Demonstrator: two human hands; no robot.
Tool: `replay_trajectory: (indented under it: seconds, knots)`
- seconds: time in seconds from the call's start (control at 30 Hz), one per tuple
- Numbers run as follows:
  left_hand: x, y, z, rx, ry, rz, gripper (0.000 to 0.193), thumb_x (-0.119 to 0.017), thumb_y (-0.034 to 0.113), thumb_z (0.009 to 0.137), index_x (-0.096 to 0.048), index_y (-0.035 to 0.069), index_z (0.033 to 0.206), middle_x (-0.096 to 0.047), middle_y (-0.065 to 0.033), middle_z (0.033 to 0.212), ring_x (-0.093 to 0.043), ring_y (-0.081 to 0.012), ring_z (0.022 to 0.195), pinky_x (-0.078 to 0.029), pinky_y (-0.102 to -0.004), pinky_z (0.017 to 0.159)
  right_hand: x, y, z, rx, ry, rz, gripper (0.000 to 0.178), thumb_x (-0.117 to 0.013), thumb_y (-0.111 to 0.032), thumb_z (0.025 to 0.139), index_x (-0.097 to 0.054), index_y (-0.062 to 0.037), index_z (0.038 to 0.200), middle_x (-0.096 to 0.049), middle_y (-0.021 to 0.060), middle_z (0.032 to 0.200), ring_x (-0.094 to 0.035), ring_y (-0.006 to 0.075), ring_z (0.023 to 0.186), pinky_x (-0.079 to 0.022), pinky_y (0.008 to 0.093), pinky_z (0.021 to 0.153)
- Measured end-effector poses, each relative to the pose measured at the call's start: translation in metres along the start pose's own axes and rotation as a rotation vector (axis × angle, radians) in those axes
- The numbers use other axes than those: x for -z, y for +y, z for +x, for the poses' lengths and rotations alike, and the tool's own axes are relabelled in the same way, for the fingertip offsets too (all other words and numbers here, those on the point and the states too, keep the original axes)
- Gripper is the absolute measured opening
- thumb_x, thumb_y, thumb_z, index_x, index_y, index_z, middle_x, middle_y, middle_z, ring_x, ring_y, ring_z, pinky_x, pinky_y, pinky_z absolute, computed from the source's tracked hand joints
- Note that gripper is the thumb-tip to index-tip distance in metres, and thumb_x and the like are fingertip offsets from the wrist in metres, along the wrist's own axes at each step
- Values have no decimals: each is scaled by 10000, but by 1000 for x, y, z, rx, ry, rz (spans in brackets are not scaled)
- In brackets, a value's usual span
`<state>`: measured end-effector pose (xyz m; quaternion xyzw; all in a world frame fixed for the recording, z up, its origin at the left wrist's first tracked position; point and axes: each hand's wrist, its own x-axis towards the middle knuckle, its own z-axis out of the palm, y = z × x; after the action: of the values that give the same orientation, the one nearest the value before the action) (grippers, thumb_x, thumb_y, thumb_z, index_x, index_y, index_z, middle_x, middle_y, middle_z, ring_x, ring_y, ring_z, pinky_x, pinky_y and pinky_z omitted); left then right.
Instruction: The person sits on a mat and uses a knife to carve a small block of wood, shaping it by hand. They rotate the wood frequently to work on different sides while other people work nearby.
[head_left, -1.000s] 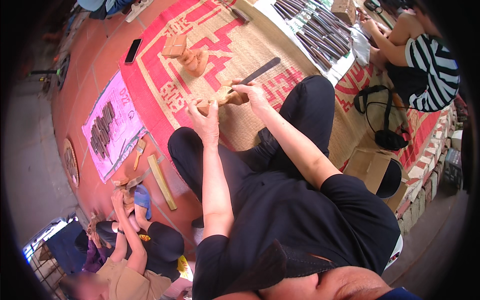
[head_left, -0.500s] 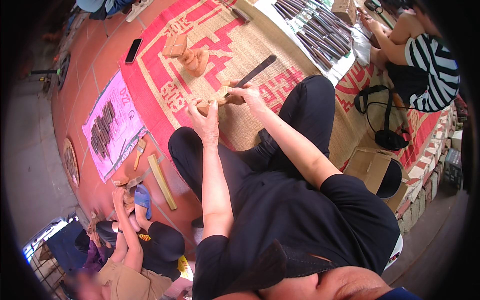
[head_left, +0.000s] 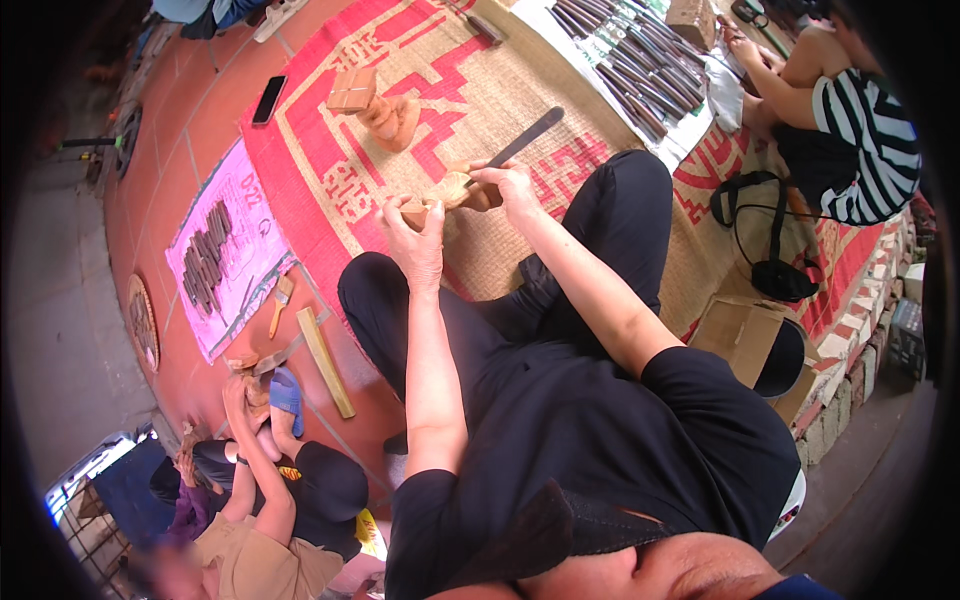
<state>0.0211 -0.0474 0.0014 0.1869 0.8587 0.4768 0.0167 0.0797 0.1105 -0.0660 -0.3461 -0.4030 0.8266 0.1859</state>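
Note:
A small, pale-faced wood carving with browner sides is held out over the mat in front of my knees. My left hand is closed on its left end, with the thumb pressed to the near edge. On the right, my right hand grips a long dark carving chisel. Its shaft slants up and away, while the lower tip is at the carving's pale face; exact contact is too small to tell. Some right-hand fingers appear to be against the carving's right side. Beyond them stands an orange-brown carved wooden figure.
Many dark chisels lie on a white sheet, others on a pink cloth. A phone, a brush and a wooden strip lie left. A cardboard box sits right. Other people work nearby, lower left and upper right.
My right hand and the chisel have shifted slightly right. The carving has turned a little, so more of its pale face shows. My left hand keeps its hold.

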Motion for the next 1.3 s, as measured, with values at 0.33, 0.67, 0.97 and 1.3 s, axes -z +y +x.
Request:
replay_trajectory:
  seconds: [0.33, 0.67, 0.97, 1.3]
  knots:
    - [1, -1, -1, 36, 11, -40, 484, -732, 300, 765, -492, 60, 1110, -461, -154, 1099, -520, -312, 1034, -435, -416, 886, -13, -16, -16, -76, -77, 85, 212, -690, -22, 754, -670, 16, 962, -680, 116, 810, -659, 162, 697, -506, 245, 587]
    - [5, 8, -1, 71, -6, -48, 483, -743, 283, 759, -493, 59, 1107, -462, -150, 1093, -526, -310, 1019, -439, -410, 884, -10, -17, -15, -125, -102, 45, 216, -694, -27, 743, -667, 20, 952, -678, 109, 805, -648, 162, 675, -507, 245, 594]
    - [1, 3, 0, 35, -15, -42, 492, -746, 279, 755, -492, 52, 1111, -453, -155, 1111, -517, -317, 1032, -434, -415, 899, -4, -14, -12, -78, -78, 71, 253, -698, -27, 751, -661, 20, 997, -681, 110, 820, -657, 167, 688, -511, 256, 594]
    - [1, 1, 1, 11, 3, -6, 490, -737, 300, 759, -496, 58, 1110, -459, -150, 1120, -525, -308, 1042, -440, -417, 896, -2, -6, -3, -29, -37, 34, 222, -700, -55, 749, -681, 12, 960, -683, 109, 787, -650, 152, 665, -500, 247, 591]
